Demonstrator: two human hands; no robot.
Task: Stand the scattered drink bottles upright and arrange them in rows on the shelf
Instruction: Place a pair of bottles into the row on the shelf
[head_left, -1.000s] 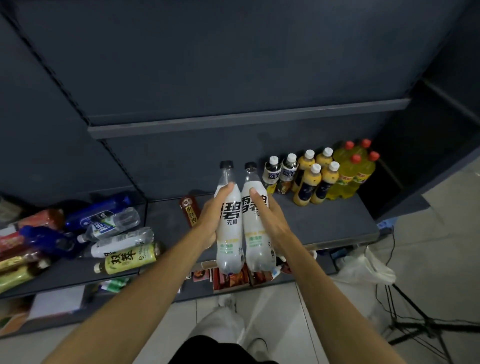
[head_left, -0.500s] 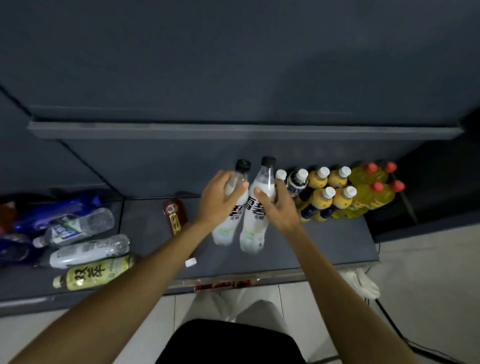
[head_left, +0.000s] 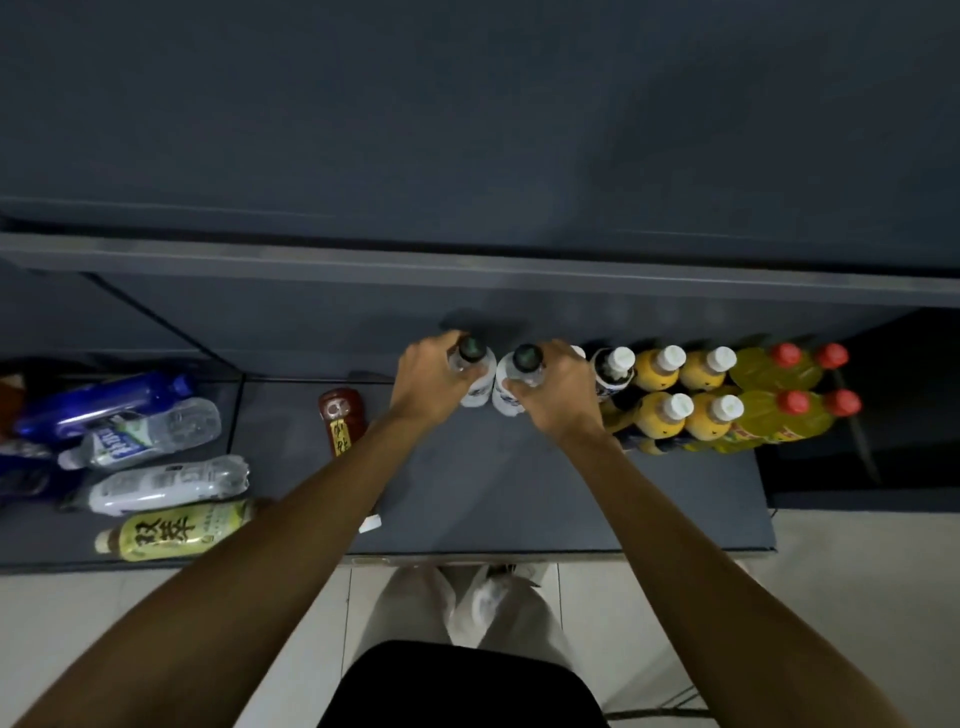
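Two clear soda bottles with black caps stand side by side at the back of the dark shelf (head_left: 519, 499). My left hand (head_left: 428, 384) grips the left bottle (head_left: 475, 374) by its shoulder. My right hand (head_left: 558, 392) grips the right bottle (head_left: 514, 382) the same way. Just to their right stand upright rows: white-capped dark bottles (head_left: 615, 366), yellow bottles with white caps (head_left: 670, 410) and yellow-green bottles with red caps (head_left: 789, 410). A small brown bottle (head_left: 342, 415) lies flat to the left of my left hand.
On the left shelf section lie several scattered bottles: a blue one (head_left: 109, 400), two clear ones (head_left: 145, 434), and a green tea bottle (head_left: 171, 530). An upper shelf edge (head_left: 467, 270) overhangs the back. A small white tag (head_left: 371, 522) sits near the shelf front.
Both hands carried the two clear bottles from in front of the shelf to its back, next to the standing rows, and slid up from the bodies to the shoulders. The camera tilted down.
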